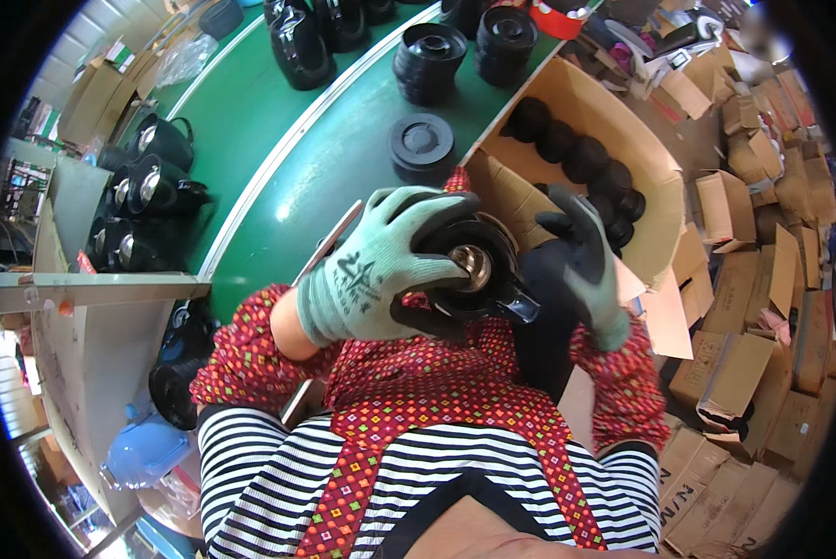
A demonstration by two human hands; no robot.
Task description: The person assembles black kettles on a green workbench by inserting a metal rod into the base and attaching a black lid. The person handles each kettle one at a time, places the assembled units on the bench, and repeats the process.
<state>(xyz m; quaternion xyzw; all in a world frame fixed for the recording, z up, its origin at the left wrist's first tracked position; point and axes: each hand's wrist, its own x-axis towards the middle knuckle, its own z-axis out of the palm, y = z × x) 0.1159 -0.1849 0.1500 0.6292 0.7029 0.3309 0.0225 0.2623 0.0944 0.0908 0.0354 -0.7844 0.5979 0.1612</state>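
Note:
My left hand (390, 265), in a pale green glove with dark fingertips, is closed round the rim of a black jug (511, 298). The jug is tilted so its mouth faces up and its shiny metal lining shows; its spout points to the lower right. To the right of the jug, my right hand (586, 265), gloved alike and slightly blurred, is raised with fingers bent and apart, and I see nothing in them. Below it is a dark rounded shape (544, 307) that I cannot make out. Beyond my hands, a short stack of black round lids (422, 147) stands on the green table (315, 196).
An open cardboard box (658, 186) holding several black round parts (586, 160) stands to the right. Taller stacks of black lids (429, 61) sit at the table's far end. More black jugs (162, 182) stand at left. Flattened and open cartons (740, 373) cover the right side.

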